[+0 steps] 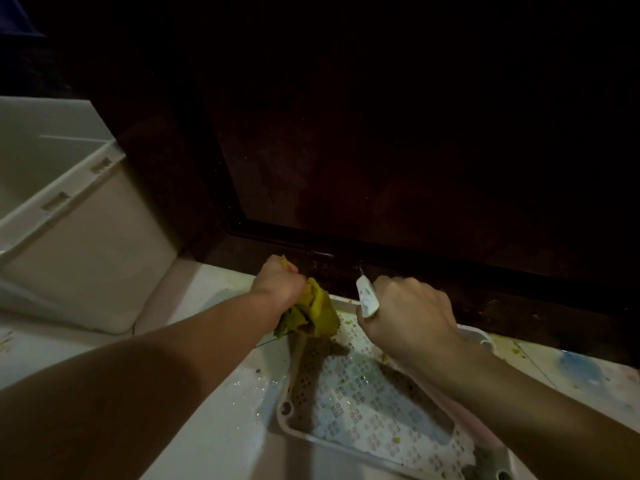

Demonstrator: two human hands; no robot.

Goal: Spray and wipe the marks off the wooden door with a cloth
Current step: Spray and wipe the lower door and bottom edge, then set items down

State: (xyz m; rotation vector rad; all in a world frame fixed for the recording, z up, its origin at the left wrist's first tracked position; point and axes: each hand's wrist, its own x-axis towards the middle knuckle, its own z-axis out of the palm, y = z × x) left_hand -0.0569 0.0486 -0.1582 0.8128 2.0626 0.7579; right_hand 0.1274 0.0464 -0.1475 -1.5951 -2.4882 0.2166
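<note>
A crumpled yellow cloth [313, 308] is clenched in the left hand [278, 284]; a small white spray bottle [367, 296] is grasped by the right hand [412, 311], nozzle near the dark wooden door [398, 150].

a home: tiled floor [214, 427], dark wooden door [398, 150].

both forearms reach forward, left hand [277, 284] and right hand [412, 311] with fingers curled tight.

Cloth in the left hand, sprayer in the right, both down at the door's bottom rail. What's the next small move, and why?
Probably squeeze a short spray: the right hand grips the spray bottle, its nozzle close to the speckled bottom rail of the wooden door. The left hand holds the bunched yellow cloth beside it, ready to wipe.
</note>
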